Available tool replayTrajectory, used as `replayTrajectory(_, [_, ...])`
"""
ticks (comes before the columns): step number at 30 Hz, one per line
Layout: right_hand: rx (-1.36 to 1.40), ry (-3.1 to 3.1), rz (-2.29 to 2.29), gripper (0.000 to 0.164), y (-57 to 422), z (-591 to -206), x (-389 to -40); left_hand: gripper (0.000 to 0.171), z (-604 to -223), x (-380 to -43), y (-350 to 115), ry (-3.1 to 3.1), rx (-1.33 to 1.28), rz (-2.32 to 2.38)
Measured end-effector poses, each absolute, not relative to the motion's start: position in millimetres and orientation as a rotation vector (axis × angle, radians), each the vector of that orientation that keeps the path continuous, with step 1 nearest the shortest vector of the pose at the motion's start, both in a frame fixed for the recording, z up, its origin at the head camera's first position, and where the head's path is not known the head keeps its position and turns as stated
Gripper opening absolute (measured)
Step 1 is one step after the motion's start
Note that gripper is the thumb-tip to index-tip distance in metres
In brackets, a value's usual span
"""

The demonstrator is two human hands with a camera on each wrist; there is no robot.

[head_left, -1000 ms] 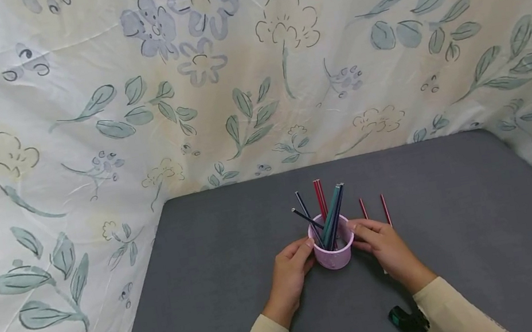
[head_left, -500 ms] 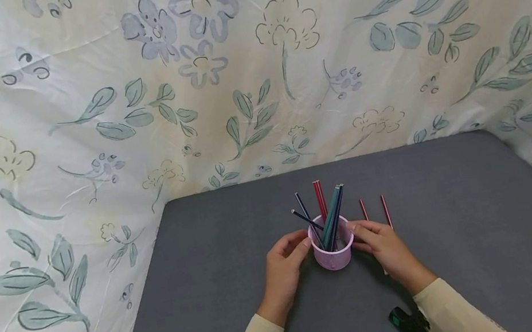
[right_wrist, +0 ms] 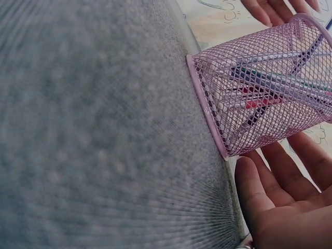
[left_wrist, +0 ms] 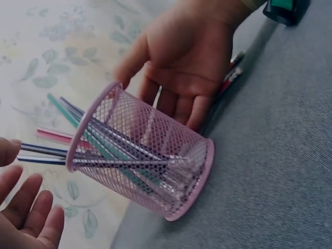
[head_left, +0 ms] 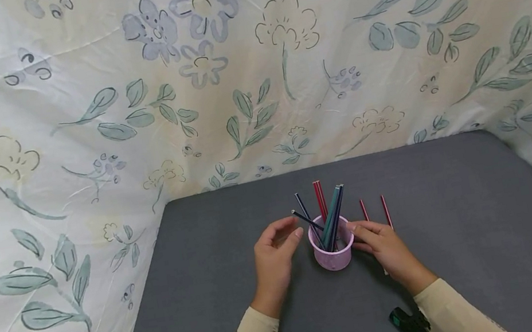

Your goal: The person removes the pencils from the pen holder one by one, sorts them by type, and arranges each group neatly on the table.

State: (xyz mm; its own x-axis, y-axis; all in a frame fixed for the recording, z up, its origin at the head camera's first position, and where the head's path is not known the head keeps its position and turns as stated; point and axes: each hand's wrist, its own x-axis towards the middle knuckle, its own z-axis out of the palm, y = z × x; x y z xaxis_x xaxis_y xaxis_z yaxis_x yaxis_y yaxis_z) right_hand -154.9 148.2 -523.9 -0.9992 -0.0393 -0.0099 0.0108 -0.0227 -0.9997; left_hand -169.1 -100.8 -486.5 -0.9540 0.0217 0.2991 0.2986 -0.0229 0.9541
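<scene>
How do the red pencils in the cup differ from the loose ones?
The standing red pencils lean inside the cup; the loose red pencils lie on the table. The standing pair is close together; the loose ones lie apart. The right hand partly covers the loose ones in the head view, not the standing pair. Both are red.

Soft, diffuse light fills the head view, brightest on the left of the floral cloth (head_left: 241,77) and duller toward its right. Soft-edged shadows lie on the table (head_left: 210,273) beneath the right hand (head_left: 385,247). Both wrist views look hazy; in the right one, the grainy table blurs into streaks, the mesh cup (right_wrist: 264,91) crisper.
</scene>
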Motion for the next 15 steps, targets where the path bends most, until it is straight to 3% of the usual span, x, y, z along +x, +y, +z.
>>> replayTrajectory(15, [-0.060, 2.145, -2.238, 0.044, 153.4, -525.8, -158.6, 0.029, -469.4, -177.8, -90.4, -1.974, -0.447, -2.078])
